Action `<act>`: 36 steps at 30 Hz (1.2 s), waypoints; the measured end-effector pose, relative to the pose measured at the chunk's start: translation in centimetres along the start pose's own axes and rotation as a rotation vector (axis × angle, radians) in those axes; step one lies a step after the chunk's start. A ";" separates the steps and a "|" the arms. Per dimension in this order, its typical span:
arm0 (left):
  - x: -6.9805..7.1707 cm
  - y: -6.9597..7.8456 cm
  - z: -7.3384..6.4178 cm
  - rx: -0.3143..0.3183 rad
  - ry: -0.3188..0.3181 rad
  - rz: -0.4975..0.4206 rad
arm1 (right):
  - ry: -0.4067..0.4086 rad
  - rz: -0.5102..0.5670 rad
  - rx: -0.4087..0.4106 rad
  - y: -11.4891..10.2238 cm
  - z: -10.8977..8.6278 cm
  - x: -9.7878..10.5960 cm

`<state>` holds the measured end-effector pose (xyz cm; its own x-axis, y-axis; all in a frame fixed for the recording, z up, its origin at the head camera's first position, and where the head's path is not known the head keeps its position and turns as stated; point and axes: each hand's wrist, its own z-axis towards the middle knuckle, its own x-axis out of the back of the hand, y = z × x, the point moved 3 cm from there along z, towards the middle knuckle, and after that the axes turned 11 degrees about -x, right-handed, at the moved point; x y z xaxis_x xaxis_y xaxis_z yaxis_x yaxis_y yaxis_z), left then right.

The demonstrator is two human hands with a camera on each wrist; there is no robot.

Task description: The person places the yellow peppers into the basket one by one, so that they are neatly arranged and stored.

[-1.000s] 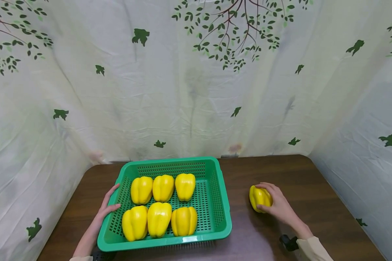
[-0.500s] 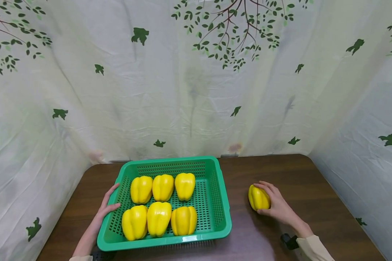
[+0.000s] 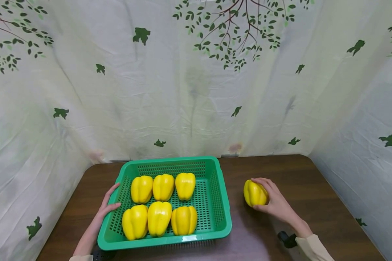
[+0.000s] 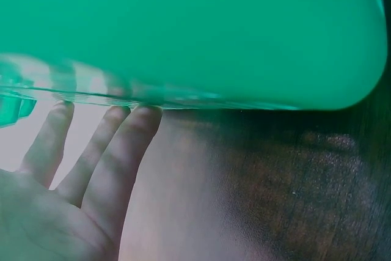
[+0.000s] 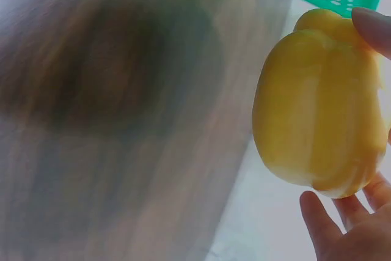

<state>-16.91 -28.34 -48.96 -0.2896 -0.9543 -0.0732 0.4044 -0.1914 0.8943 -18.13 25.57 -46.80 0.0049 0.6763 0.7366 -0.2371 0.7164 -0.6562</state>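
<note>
A yellow bell pepper (image 3: 254, 193) is gripped by my right hand (image 3: 277, 203), thumb on the near side and fingers on the far side. It appears raised off the table, and in the right wrist view the pepper (image 5: 321, 108) fills the space between thumb and fingers. My left hand (image 3: 105, 209) rests against the left side of a green plastic basket (image 3: 227, 217). Its straight fingers (image 4: 119, 157) touch the basket's outer side in the left wrist view. Inside the basket, several yellow bell peppers (image 3: 159, 219) stand in two rows toward the left.
Bare slotted floor (image 3: 203, 203) shows at the basket's right side. The brown wooden table (image 3: 313, 203) extends right of the basket. Behind and beside it hang pale curtains (image 3: 196, 108) with a leaf print. A black strap (image 3: 287, 240) circles the right wrist.
My right hand has shifted left and slightly away from me with the bell pepper, which seems to have come up off the table. The left hand and basket keep their place.
</note>
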 end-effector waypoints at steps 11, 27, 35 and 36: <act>0.0 0.0 0.1 -0.018 -0.011 0.008 | 0.013 0.056 0.051 -3.0 0.9 0.6; 0.0 0.0 0.1 0.004 -0.003 0.021 | -0.012 0.102 0.190 -7.9 2.6 0.4; 0.0 0.1 0.1 -0.020 -0.016 0.023 | -0.053 0.118 0.220 -10.1 3.2 -0.7; 0.0 0.1 0.1 -0.020 -0.015 0.025 | -0.061 0.120 0.221 -10.3 3.3 -1.0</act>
<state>-16.99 -28.33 -48.87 -0.2923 -0.9553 -0.0441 0.4291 -0.1723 0.8867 -18.86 16.99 -40.22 -0.0930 0.7382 0.6681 -0.4388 0.5719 -0.6930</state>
